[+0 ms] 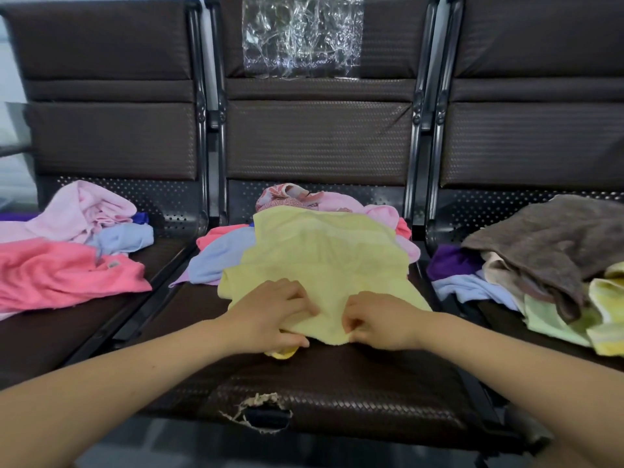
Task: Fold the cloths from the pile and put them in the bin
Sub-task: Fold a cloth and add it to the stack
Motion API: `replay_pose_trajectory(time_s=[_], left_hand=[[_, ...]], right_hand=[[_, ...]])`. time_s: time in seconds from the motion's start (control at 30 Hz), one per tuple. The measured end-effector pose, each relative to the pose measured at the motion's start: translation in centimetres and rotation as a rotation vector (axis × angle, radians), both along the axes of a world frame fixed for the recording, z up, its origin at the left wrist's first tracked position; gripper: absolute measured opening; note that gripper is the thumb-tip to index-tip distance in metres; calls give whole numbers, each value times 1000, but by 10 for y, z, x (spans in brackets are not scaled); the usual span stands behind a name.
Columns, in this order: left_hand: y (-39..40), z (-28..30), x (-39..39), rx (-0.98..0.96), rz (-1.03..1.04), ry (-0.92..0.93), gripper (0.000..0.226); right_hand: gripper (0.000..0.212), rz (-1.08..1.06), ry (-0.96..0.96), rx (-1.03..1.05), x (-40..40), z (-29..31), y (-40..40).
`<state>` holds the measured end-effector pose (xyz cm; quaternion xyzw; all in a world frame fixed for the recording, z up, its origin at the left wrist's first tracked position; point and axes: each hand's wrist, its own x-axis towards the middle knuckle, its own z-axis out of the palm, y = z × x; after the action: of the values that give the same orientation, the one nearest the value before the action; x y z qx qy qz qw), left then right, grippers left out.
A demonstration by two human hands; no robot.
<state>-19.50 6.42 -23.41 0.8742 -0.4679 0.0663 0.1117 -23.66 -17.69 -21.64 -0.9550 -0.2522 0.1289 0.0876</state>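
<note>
Three dark brown seats (317, 143) stand in a row, side by side, with black metal frames between them. The middle seat has a torn spot (258, 412) on its front edge and a crinkly clear plastic sheet (302, 37) on its back.

A yellow cloth (320, 261) lies spread out on the middle seat. Its far part rests on top of a pile of cloths (337, 206) that are pink, blue and flowered. Its near edge lies on the bare seat, close to the person.

On the left seat lies a big pink cloth (64, 275), with a light pink cloth (87, 211) and a light blue cloth (125, 238) just behind it. On the right seat a brown cloth (547, 244) sits on top of a heap, with a purple cloth (450, 261), a pale blue one and a pale green cloth (553, 319) under and around it.

Both arms reach in from the bottom. The left hand (273, 315) grips the near edge of the yellow cloth, fingers curled on top and thumb tucked under. The right hand (380, 320) pinches the same edge just beside it, fingers curled in tight on the cloth. The two hands are close together but do not touch.

No bin shows in the view.
</note>
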Motion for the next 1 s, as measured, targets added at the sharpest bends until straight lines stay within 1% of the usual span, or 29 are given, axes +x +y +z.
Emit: replay_pose_trajectory(time_s=[0.03, 0.07, 0.13, 0.17, 0.2, 0.23, 0.27, 0.3, 0.33, 0.4, 0.47, 0.5, 0.57, 0.67, 0.7, 0.77, 0.8, 0.83, 0.9, 0.97, 1.0], left_hand=[[0, -1, 0, 0, 0, -22, 54], [0, 0, 0, -8, 2, -55, 53], [-3, 2, 1, -19, -16, -127, 49], [-4, 3, 2, -53, -7, -121, 46], [-6, 5, 2, -124, 29, -54, 44], [-9, 11, 0, -238, 87, 77, 42], [-13, 19, -2, -383, 151, 231, 40], [-16, 27, -3, -512, 206, 376, 39], [-19, 36, -4, -610, 251, 486, 37], [-22, 51, -1, -694, 326, 676, 28], [-24, 59, 1, -657, 356, 782, 26], [-25, 60, 2, -590, 356, 781, 28], [-25, 57, 3, -388, 347, 668, 36], [-19, 49, 5, -131, 417, 560, 50], [-16, 47, 6, -9, 417, 480, 54], [-12, 42, 8, 252, 325, 254, 76], [-10, 40, 10, 328, 259, 160, 85], [-8, 40, 12, 366, 186, 79, 87], [-6, 39, 17, 344, 48, -24, 75], [0, 36, 24, 228, -49, -105, 55], [3, 34, 27, 162, -85, -147, 47]], right_hand=[[6, -35, 34, 54, 1, 2, 1], [9, -93, 82, 160, 2, 6, 0], [18, -246, 191, 460, -1, 20, 0], [20, -311, 250, 616, -3, 27, -1], [20, -371, 314, 767, -4, 33, -2], [19, -419, 378, 904, -4, 38, -4], [18, -455, 422, 998, -3, 41, -6], [19, -470, 421, 1035, -2, 44, -9], [21, -454, 361, 990, -1, 47, -11], [25, -375, 189, 751, 1, 55, -15], [25, -315, 138, 596, 2, 59, -18], [28, -300, 128, 559, 2, 59, -20], [31, -282, 92, 512, 4, 53, -27], [42, -247, 126, 451, 6, 45, -37], [45, -229, 144, 428, 6, 44, -39], [48, -194, 168, 365, 8, 41, -40], [46, -181, 163, 317, 9, 39, -40], [44, -170, 156, 263, 10, 37, -39], [36, -165, 141, 180, 12, 34, -38], [30, -180, 133, 180, 13, 31, -41], [34, -202, 131, 184, 14, 29, -43]])
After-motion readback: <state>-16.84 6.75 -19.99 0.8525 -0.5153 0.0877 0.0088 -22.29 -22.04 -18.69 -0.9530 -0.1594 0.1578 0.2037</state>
